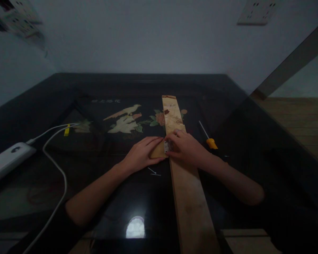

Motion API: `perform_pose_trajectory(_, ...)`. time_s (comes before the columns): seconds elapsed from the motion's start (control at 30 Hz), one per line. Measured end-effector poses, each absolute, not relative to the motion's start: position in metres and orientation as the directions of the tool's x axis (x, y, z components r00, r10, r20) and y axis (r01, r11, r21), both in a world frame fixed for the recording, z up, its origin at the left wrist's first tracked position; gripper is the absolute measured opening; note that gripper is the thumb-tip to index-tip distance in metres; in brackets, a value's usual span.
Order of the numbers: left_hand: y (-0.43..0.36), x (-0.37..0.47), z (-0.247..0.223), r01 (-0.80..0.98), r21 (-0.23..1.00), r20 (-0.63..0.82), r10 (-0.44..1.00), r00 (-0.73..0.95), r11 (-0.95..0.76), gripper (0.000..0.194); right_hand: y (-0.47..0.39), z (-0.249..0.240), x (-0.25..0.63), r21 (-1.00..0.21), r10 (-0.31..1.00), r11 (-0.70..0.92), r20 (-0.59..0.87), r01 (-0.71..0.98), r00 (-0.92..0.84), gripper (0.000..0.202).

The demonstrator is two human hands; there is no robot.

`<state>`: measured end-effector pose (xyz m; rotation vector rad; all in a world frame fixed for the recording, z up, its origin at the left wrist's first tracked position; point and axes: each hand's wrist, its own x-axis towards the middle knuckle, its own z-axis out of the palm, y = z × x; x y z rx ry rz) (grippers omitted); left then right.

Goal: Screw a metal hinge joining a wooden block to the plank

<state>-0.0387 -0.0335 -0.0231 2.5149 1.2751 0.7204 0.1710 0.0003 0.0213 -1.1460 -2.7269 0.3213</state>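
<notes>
A long wooden board (189,197) lies lengthwise on the dark, glossy table. Against its left edge sits a small wooden piece (158,152), and my left hand (141,151) is closed around it. A small metal hinge (166,146) shows where the two pieces meet. My right hand (187,146) rests over the board, thumb and fingers closed on the hinge, hiding part of it. Two screws (155,173) lie just below my left hand. Right of the board is a screwdriver (211,143) with a yellow handle.
A white power strip (10,160) lies at the left, its pale cable (65,176) curving toward the near edge. The table (108,201) has a bird-and-flower picture on its top. Behind it stands a wall with sockets (257,12).
</notes>
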Motion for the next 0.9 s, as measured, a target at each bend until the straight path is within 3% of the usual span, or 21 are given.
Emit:
perform_pose_trajectory(0.33,-0.036,-0.038,-0.018,0.683,0.441,0.301,0.813,0.499,-0.582,0.059,0.002,0.027,0.172,-0.303,0.716,0.679,0.073,0.668,-0.694,0.037)
perform_pose_trajectory(0.47,-0.036,-0.038,-0.019,0.693,0.427,0.285,0.814,0.507,-0.581,0.057,-0.007,0.043,0.169,-0.292,0.733,0.673,0.145,0.679,-0.665,0.027)
perform_pose_trajectory(0.6,-0.036,-0.04,-0.022,0.695,0.428,0.276,0.816,0.508,-0.578,0.054,-0.034,0.051,0.152,-0.28,0.659,0.743,0.144,0.608,-0.738,0.017)
perform_pose_trajectory(0.73,-0.036,-0.042,-0.02,0.668,0.443,0.282,0.8,0.529,-0.598,0.055,-0.066,0.037,0.13,-0.127,0.533,0.845,0.11,0.52,-0.839,0.013)
perform_pose_trajectory(0.9,-0.038,-0.04,-0.012,0.683,0.455,0.256,0.818,0.515,-0.572,0.055,-0.079,0.022,0.12,0.048,0.533,0.841,0.09,0.539,-0.841,0.015)
